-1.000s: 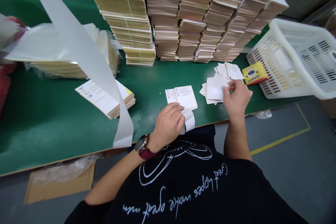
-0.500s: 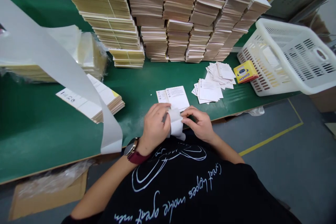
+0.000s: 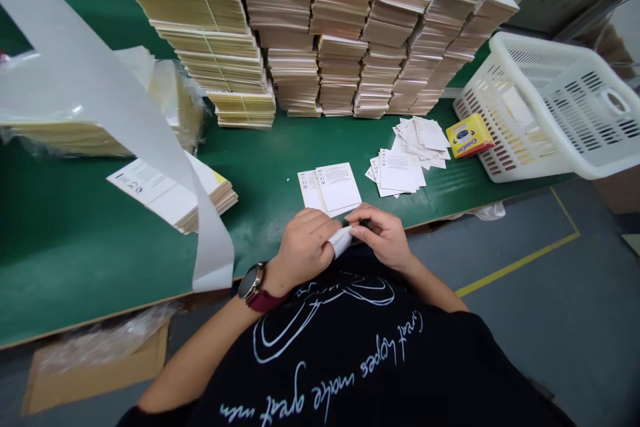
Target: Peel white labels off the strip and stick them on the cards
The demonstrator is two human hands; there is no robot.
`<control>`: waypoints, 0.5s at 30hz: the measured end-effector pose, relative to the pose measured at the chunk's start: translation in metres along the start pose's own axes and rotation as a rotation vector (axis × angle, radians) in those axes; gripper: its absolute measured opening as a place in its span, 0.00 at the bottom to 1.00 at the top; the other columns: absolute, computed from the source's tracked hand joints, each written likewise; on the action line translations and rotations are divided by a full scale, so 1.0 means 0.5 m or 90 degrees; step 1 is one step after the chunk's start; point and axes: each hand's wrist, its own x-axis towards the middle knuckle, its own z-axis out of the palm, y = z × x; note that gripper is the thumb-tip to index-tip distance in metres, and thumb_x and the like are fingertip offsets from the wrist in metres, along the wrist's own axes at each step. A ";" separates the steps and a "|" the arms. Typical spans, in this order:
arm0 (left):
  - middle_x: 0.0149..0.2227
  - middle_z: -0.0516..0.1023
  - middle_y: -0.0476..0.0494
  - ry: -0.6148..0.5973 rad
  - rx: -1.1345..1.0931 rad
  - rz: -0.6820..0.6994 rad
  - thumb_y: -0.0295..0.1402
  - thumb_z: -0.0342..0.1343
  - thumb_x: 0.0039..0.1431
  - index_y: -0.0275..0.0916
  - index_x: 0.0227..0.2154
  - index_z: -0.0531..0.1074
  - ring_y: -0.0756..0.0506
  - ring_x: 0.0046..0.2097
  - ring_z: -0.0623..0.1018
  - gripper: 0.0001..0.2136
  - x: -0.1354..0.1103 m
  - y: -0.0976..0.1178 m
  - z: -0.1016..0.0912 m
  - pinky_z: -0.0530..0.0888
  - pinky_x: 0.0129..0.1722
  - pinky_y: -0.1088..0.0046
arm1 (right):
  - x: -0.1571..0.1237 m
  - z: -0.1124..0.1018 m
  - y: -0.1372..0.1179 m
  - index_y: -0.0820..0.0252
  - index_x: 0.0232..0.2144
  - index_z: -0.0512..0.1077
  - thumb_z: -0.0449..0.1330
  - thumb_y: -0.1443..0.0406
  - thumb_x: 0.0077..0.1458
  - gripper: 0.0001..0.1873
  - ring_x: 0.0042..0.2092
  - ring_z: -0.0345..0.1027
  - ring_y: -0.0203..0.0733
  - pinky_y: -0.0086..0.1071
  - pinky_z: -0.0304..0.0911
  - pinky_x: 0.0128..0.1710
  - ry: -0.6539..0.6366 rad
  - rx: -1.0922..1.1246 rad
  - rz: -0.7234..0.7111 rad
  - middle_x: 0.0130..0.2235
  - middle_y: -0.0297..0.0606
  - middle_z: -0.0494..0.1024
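A strip of white paper [image 3: 341, 241], bent over on itself, is held between both hands close to my body at the table's front edge. My left hand [image 3: 306, 245] is closed around its left side, hiding much of it. With thumb and forefinger my right hand [image 3: 379, 232] pinches the strip's right end. Just beyond the hands, two printed white cards [image 3: 339, 187] lie overlapping on the green table [image 3: 260, 193]. A loose pile of similar cards [image 3: 401, 170] lies to their right.
Tall bundles of card [image 3: 340, 0] line the back. At left, a long white paper band [image 3: 135, 127] hangs in front of a card stack [image 3: 175, 203] and a plastic-wrapped bundle [image 3: 183, 103]. A yellow box [image 3: 469, 135] leans by a white basket [image 3: 550, 113] at right.
My left hand has shifted right and slightly down, closing over the paper strip. The strip is now folded, and less of it shows. My right hand still pinches its end.
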 end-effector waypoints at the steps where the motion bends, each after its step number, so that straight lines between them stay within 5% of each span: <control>1: 0.23 0.73 0.48 -0.013 0.001 -0.005 0.23 0.46 0.55 0.39 0.26 0.72 0.48 0.27 0.70 0.10 0.000 0.000 -0.001 0.67 0.30 0.69 | 0.000 0.000 -0.001 0.54 0.41 0.75 0.62 0.62 0.57 0.09 0.37 0.69 0.37 0.35 0.67 0.39 0.005 0.007 0.012 0.35 0.35 0.74; 10: 0.20 0.71 0.51 -0.006 -0.051 -0.041 0.25 0.46 0.59 0.39 0.21 0.69 0.51 0.23 0.67 0.13 -0.002 0.004 -0.001 0.63 0.26 0.73 | 0.008 0.000 -0.019 0.54 0.34 0.74 0.61 0.62 0.56 0.03 0.38 0.68 0.40 0.40 0.66 0.41 -0.013 -0.061 -0.037 0.33 0.35 0.74; 15: 0.19 0.69 0.51 -0.013 -0.005 -0.059 0.26 0.46 0.60 0.39 0.18 0.66 0.51 0.24 0.67 0.15 -0.001 0.006 -0.001 0.63 0.27 0.72 | -0.005 -0.013 -0.030 0.51 0.31 0.70 0.56 0.61 0.59 0.05 0.40 0.68 0.45 0.45 0.66 0.43 0.134 -0.196 -0.155 0.33 0.37 0.72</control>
